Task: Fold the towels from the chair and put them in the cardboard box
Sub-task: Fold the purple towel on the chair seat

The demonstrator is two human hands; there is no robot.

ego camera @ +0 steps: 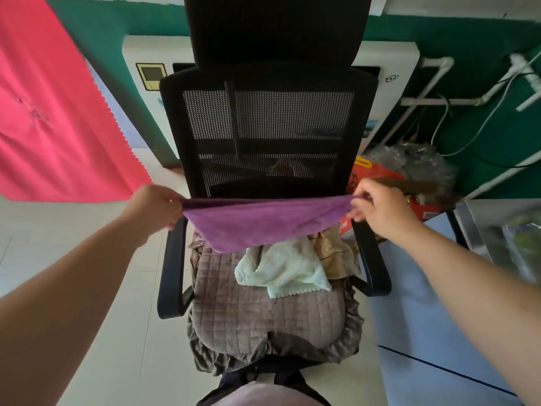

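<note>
A purple towel [263, 222] is stretched out in the air above the black mesh chair [263, 118]. My left hand [155, 206] grips its left end and my right hand [380, 209] pinches its right end. The towel hangs doubled, sagging toward the seat. On the quilted grey seat cushion [257, 312] lie a crumpled pale green towel [284, 271] and a beige towel [336, 253] behind it. A red cardboard box [369, 171] stands on the floor to the right of the chair, partly hidden by my right hand.
A pink cloth [49, 112] hangs at the left. A white appliance [152, 71] stands behind the chair against the green wall. Crumpled clear plastic [415, 162] lies by the box. A light blue surface [424, 317] runs along the right, with a metal edge beyond it.
</note>
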